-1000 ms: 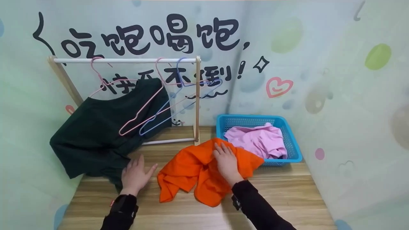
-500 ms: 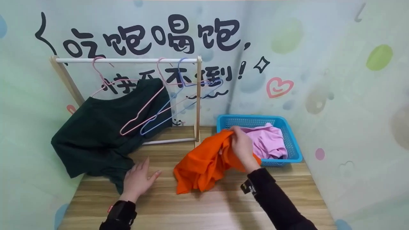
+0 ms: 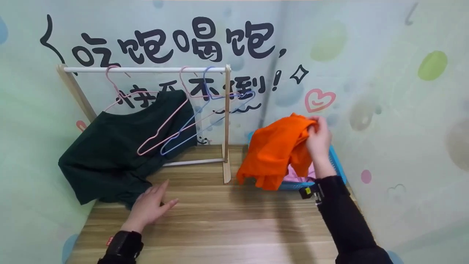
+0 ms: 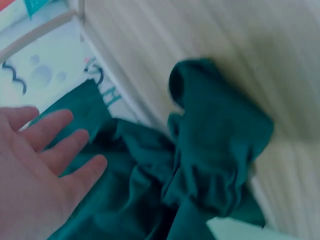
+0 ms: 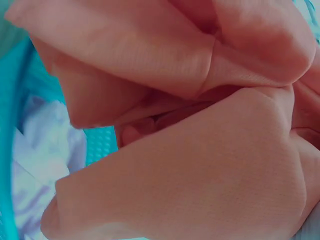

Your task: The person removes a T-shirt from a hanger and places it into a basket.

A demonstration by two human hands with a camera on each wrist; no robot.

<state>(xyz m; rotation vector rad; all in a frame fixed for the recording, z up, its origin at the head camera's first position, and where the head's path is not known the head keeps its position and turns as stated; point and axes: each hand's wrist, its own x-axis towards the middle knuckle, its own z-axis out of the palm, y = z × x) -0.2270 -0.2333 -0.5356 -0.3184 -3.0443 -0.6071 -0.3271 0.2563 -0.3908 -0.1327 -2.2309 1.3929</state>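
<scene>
Right hand [image 3: 319, 141], grip grasping orange cloth [image 3: 273, 150] near a blue basket [image 3: 339, 167], left hand [image 3: 148, 205], grip relaxed, close to a dark green shirt [image 3: 124, 146] on a pink hanger [image 3: 118, 96]

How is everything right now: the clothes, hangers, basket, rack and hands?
Orange cloth: held up, folds hanging down
Right hand: gripping the orange cloth
Green shirt: on a pink hanger, rumpled below
Left hand: fingers straight, thumb out
Pink cloth: crumpled, partly hidden
Blue basket: upright, holding the pink cloth
Front pink hanger: hung up, bare
Blue hanger: hung up, bare
Rack: standing
</scene>
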